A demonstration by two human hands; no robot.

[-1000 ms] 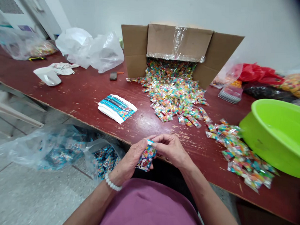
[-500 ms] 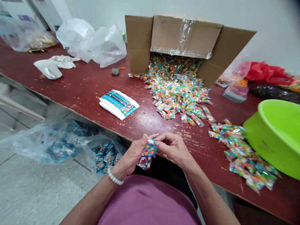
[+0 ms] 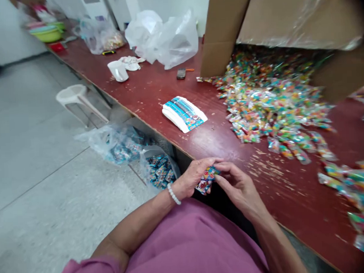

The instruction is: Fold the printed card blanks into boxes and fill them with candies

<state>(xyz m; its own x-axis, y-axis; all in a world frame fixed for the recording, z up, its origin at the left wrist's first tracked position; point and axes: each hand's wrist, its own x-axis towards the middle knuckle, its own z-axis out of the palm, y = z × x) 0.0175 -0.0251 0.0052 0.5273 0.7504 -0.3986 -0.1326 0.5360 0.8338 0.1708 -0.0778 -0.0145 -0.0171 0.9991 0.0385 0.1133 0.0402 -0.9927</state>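
My left hand [image 3: 193, 176] is closed around a small blue printed candy box [image 3: 205, 182], held just in front of the table's near edge. At the upper end of this box are the fingers of my right hand [image 3: 235, 181], with thumb and forefinger pinching its edge. Part of the box is covered by my fingers. Beyond my hands lies a fanned stack of flat, blue-and-white printed cartons [image 3: 184, 114]. Many clear-wrapped colourful candies [image 3: 267, 105] spill across the table from a cardboard box [image 3: 219, 51] on its side.
On the red table [image 3: 150, 90] are a white mug [image 3: 117, 71], a crumpled cloth [image 3: 131, 63], white plastic bags [image 3: 175, 41] and a small dark object [image 3: 181, 74]. Below stand an open bag of filled blue packs [image 3: 159, 171], another bag [image 3: 119, 144] and a white stool [image 3: 74, 94].
My view has swung left, so the green tub is out of frame. My fingers have closed over the upper end of the candy box, where a white flap showed before.
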